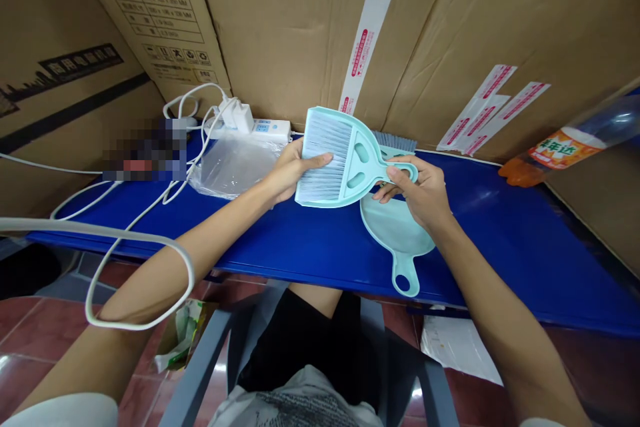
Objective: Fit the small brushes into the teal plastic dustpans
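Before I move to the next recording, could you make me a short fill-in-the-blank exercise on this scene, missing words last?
The brush is held by the left hand, whose thumb lies on its ____. The right hand grips the brush's ____. The tabletop is ____ in colour. The bottle contains ____ liquid.
Missing words: bristles; handle; blue; orange.

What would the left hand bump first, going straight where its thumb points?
Past the bristles it touches, the left hand would probably meet the turquoise brush head; depth is unclear.
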Available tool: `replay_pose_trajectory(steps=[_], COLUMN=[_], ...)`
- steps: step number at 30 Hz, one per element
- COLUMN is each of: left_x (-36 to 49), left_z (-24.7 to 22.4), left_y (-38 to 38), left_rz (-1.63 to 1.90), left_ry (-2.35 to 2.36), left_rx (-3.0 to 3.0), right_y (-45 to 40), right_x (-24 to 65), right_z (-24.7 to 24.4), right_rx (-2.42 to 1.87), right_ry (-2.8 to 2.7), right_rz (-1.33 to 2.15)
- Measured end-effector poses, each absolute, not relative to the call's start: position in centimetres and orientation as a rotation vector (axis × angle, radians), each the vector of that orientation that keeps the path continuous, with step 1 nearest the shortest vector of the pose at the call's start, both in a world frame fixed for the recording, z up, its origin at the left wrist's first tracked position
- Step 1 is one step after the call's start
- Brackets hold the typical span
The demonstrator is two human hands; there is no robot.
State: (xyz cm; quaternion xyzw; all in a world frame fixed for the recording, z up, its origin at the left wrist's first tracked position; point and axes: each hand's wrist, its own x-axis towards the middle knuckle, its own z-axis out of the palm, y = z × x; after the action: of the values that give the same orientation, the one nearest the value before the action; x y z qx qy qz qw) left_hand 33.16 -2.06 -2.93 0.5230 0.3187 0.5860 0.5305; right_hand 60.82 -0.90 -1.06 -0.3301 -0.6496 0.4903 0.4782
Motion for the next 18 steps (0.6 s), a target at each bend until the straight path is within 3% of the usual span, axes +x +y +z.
replay_pose_trajectory(steps=[18], left_x=[31.4], left_z=[-1.9], left_y=[-1.0], left_rz=[1.287], left_ry=[0.783], left_rx=[1.169], right_y=[-1.7], right_x=[60.1], right_z=[-1.0], right_rx=[-0.741], right_ry=[-1.502], right_rz=[1.323])
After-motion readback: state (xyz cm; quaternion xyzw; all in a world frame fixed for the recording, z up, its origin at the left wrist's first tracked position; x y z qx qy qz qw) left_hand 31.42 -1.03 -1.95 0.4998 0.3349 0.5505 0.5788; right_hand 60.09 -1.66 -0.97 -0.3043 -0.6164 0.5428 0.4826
